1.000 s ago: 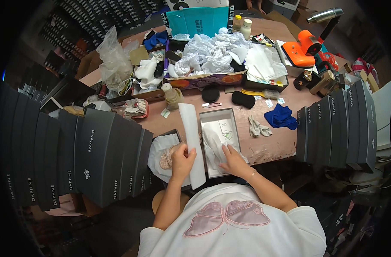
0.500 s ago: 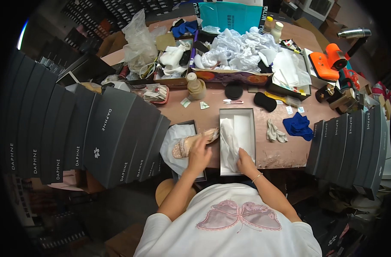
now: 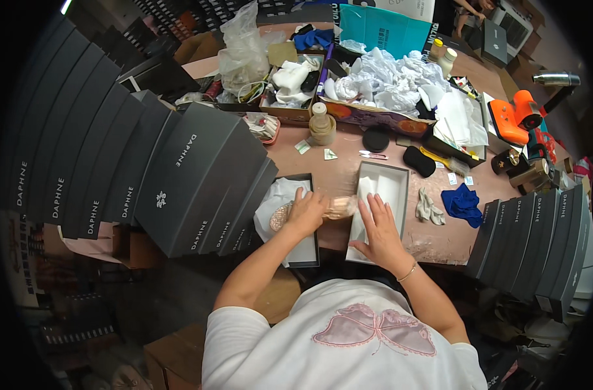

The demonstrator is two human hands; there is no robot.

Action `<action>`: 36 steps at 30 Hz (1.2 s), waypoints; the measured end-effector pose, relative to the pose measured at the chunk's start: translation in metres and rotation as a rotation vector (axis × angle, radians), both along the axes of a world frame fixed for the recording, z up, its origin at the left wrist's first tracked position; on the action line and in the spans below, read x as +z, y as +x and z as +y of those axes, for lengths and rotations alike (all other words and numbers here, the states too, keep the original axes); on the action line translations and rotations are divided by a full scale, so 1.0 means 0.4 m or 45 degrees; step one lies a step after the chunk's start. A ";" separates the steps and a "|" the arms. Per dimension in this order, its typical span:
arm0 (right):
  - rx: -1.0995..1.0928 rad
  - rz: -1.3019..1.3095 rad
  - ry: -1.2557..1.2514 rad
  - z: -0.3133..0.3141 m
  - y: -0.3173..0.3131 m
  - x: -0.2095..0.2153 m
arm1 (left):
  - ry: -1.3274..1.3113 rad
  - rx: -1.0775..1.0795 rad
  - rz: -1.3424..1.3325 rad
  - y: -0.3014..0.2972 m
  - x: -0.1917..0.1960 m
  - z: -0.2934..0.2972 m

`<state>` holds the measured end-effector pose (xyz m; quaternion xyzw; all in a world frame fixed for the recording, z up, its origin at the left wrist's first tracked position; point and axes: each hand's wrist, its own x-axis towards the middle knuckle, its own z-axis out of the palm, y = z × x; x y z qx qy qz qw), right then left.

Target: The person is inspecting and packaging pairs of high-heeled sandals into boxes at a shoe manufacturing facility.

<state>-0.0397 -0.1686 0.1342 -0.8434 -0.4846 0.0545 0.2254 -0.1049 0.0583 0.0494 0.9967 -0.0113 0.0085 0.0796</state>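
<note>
My left hand is closed around the middle of a pale pink, sparkly sandal. One end of the sandal reaches the left edge of the white-lined dark shoebox part, and its other end lies over white tissue paper. That tissue sits in a second dark shoebox part at the left. My right hand lies flat with fingers spread over the right-hand box part, on the tissue in it. The hand covers part of this tissue.
Dark shoeboxes stand stacked at the left, with another row at the right. Behind are a bottle, a black brush, a blue cloth and a bin of crumpled tissue. Far right, a person is beside a dark box.
My right hand has let go of the tissue edge and now lies flat, fingers spread, further up the box. My left hand has closed round the sandal. The whole view has shifted.
</note>
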 end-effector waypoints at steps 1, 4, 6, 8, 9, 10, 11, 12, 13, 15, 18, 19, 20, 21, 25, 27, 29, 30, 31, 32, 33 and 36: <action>0.102 -0.037 -0.066 0.012 -0.002 0.001 | 0.000 -0.052 0.040 -0.011 0.049 -0.021; 0.340 -0.057 -0.104 0.053 0.005 -0.044 | -0.003 -0.195 0.252 -0.054 0.154 -0.079; 0.323 0.262 -0.117 0.033 -0.011 -0.060 | -0.260 -0.196 0.156 -0.098 0.188 -0.067; 0.210 0.488 -0.150 -0.011 -0.035 -0.041 | -0.493 -0.076 -0.187 -0.136 0.245 -0.029; 0.085 0.823 -0.020 -0.049 -0.044 -0.074 | -0.620 0.184 -0.260 -0.159 0.242 0.009; -0.052 1.156 0.115 -0.103 -0.050 -0.120 | -0.744 0.441 -0.327 -0.185 0.233 0.046; -0.184 1.487 0.251 -0.147 -0.048 -0.149 | -0.882 0.698 -0.135 -0.222 0.200 0.089; -0.296 1.726 0.308 -0.176 -0.048 -0.157 | -0.721 0.732 -0.066 -0.251 0.130 0.099; -0.428 1.960 0.381 -0.204 -0.051 -0.160 | -0.559 0.742 0.007 -0.271 0.075 0.100; -0.382 2.256 0.615 -0.240 -0.045 -0.171 | -0.054 0.680 0.096 -0.263 0.020 0.072; -0.237 2.439 0.932 -0.209 -0.037 -0.132 | -0.409 0.831 0.224 -0.292 -0.198 0.155; -0.216 2.507 1.014 -0.210 -0.033 -0.126 | -0.399 0.617 0.082 -0.286 -0.198 0.143; -0.189 2.564 1.136 -0.219 -0.038 -0.141 | -0.722 0.633 0.240 -0.253 -0.158 0.123; -0.163 2.617 1.260 -0.234 -0.045 -0.157 | -1.040 0.643 0.417 -0.223 -0.102 0.090; -0.109 2.737 1.545 -0.261 -0.051 -0.140 | -2.780 0.859 0.292 -0.046 0.108 -0.017; -0.188 2.745 1.597 -0.261 -0.055 -0.123 | -3.199 1.047 -0.128 0.058 0.004 -0.004; -0.285 2.869 1.695 -0.261 -0.053 -0.141 | -3.201 1.289 -0.374 0.173 -0.066 -0.007; -0.337 2.936 1.731 -0.260 -0.052 -0.150 | -3.076 1.361 -0.428 0.209 -0.058 -0.020; -0.316 2.944 1.773 -0.263 -0.055 -0.157 | -2.957 1.424 -0.474 0.224 -0.054 -0.033; -0.289 2.946 1.828 -0.269 -0.054 -0.165 | -2.550 1.097 -0.503 0.210 -0.030 -0.039; -0.280 2.937 1.844 -0.275 -0.049 -0.174 | -2.132 0.791 -0.520 0.167 -0.002 -0.033; -0.310 2.882 1.900 -0.304 -0.050 -0.196 | -0.615 0.288 -0.464 -0.003 0.120 0.023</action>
